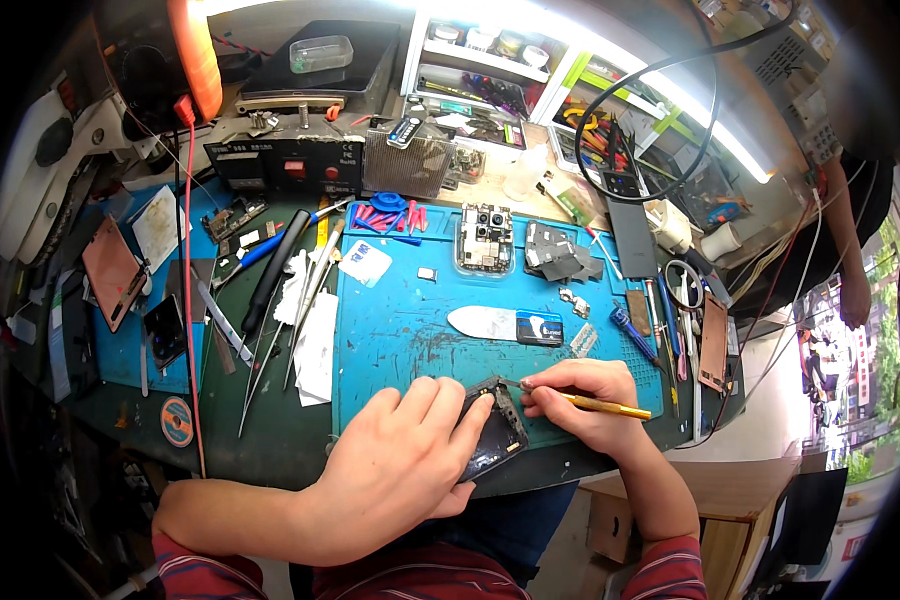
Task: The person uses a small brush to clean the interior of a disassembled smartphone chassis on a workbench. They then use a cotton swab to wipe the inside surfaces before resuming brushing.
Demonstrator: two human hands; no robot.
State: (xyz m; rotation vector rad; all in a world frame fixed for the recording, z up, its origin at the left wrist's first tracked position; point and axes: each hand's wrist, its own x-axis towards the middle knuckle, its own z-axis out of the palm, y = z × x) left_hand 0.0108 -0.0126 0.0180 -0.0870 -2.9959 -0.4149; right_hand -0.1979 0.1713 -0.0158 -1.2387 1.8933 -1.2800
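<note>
My left hand (390, 465) grips a disassembled black phone (497, 440) at the front of the blue mat (390, 310), fingers along its frame and thumb under its lower edge. My right hand (590, 405) pinches a slim gold-handled tool (625, 408), whose thin tip reaches the phone's upper edge; the exact contact is too small to tell. Above my hands lies a flat white blade with a blue handle (538, 327). Farther back are a circuit board with camera modules in a clear tray (483, 240) and a pile of dark thin pieces (560, 255).
Tweezers (305, 285), pink phone panels (112, 275) and screwdrivers (665, 320) lie at both sides. A black powered unit (270, 170) and shelves (480, 55) line the back; a black cable loops at upper right. Another person's arm (850, 270) hangs at the far right.
</note>
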